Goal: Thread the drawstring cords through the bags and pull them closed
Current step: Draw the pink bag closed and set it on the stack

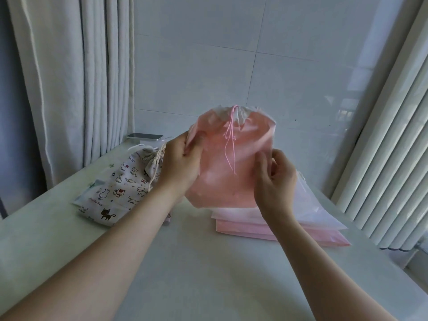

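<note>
Currently the pink drawstring bag (227, 163) is held upright in the air above the worktop (196, 262), roughly centre of view and clear of the surface. Its mouth is gathered tight at the top, where the paler hem bunches together. The pink cord (230, 144) emerges from that gathered point and hangs loose down the front face of the bag, its ends reaching about mid-height.

The left hand (180, 163) grips the bag's left edge, fingers curled round the film with the thumb on the near side. The right hand (275, 179) is at the lower right side of the bag, its fingers bent and pinching the material there. Both forearms are bare.

Directly below and slightly right of the held bag lies a flat stack of bags (278, 225), pink and whitish, resting on the worktop. To the left lies a cat-print fabric bag (120, 188), flat on the surface, its neck cinched by a cream cord (157, 158); the left wrist partly covers its upper right corner.

Behind that bag, at the back edge, a phone (144, 136) rests on a white block. A pale curtain (69, 77) hangs at left, vertical blinds (393, 147) stand at right, and a tiled wall (208, 54) closes the rear.
</note>
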Tool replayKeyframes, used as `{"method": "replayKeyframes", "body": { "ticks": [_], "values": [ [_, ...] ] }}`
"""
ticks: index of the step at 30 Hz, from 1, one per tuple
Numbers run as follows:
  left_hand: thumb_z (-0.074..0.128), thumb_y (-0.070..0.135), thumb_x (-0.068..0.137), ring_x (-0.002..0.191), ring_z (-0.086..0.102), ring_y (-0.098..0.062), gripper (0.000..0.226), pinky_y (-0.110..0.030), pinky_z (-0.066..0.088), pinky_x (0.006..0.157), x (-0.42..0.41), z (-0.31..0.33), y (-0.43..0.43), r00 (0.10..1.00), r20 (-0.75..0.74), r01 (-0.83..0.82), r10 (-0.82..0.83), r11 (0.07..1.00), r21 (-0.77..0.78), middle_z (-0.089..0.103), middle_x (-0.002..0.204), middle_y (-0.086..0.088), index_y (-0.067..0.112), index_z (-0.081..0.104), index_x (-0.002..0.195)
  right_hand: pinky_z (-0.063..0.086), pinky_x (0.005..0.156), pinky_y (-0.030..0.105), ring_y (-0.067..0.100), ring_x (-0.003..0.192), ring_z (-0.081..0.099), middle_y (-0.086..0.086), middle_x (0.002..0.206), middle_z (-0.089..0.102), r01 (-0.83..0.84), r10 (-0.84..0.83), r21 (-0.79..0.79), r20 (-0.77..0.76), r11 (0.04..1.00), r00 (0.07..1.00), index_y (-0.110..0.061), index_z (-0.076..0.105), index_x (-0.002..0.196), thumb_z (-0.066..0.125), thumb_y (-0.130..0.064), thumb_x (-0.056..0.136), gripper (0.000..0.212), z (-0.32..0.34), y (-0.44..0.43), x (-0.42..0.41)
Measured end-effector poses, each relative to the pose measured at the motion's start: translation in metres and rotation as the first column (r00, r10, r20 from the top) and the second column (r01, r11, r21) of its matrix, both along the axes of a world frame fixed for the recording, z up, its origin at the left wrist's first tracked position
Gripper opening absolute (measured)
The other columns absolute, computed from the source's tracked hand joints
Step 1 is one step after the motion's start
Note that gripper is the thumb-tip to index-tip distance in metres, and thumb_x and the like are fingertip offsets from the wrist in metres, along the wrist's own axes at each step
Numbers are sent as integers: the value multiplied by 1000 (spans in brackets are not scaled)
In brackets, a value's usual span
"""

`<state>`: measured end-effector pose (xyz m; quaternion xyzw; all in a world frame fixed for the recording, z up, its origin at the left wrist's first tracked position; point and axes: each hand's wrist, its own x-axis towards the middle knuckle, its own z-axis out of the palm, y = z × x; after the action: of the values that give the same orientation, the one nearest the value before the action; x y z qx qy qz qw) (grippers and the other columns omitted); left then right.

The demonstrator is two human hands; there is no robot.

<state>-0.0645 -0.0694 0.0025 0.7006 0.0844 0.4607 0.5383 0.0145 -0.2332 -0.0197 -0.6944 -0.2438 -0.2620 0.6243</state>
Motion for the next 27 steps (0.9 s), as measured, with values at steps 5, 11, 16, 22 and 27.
{"method": "replayKeyframes", "body": {
  "ticks": [5, 11, 16, 22, 27],
  "values": [
    [58, 34, 93, 67, 60, -9, 18, -32, 46, 63, -11, 23, 7, 989, 34, -143, 143, 990, -17, 67, 74, 11, 19, 67, 89, 35, 56, 31, 16, 59, 44, 19, 65, 56, -121, 136, 106, -155, 987, 978, -2, 64, 81, 60, -31, 98, 34, 9, 14, -7],
    [61, 13, 85, 93, 65, -19, 37, -35, 47, 75, -24, 39, 8, 918, 90, -396, 387, 909, 132, 67, 101, 11, 20, 51, 120, 41, 53, 25, 15, 55, 51, 3, 63, 63, -178, 219, 143, -359, 974, 907, -4, 71, 84, 61, -20, 98, 24, 21, 26, 0],
    [58, 3, 82, 96, 61, -34, 28, -43, 46, 73, -20, 23, 20, 746, 93, -626, 660, 646, 437, 60, 109, -5, 17, 56, 107, 40, 46, 17, 12, 62, 55, -2, 74, 63, -268, 244, 13, -458, 963, 855, -13, 66, 109, 45, -26, 111, 25, 1, 69, -3],
    [61, 16, 83, 111, 47, -35, 11, -45, 31, 90, -23, 15, 49, 497, -41, -691, 867, 424, 585, 61, 108, -1, 24, 67, 86, 47, 72, 31, 23, 87, 62, 12, 111, 65, -364, 279, -128, -430, 923, 859, -30, 28, 153, 38, -9, 96, 61, -14, 116, -23],
    [50, 41, 90, 119, 39, -36, 27, -51, 31, 102, -15, -9, 53, 442, -331, -471, 833, 530, 705, 54, 126, -7, 26, 63, 108, 48, 87, 38, 32, 107, 62, 1, 110, 68, -446, 335, -341, -337, 827, 880, -34, 32, 153, 52, -20, 102, 57, -27, 139, -46]
  ]
}}
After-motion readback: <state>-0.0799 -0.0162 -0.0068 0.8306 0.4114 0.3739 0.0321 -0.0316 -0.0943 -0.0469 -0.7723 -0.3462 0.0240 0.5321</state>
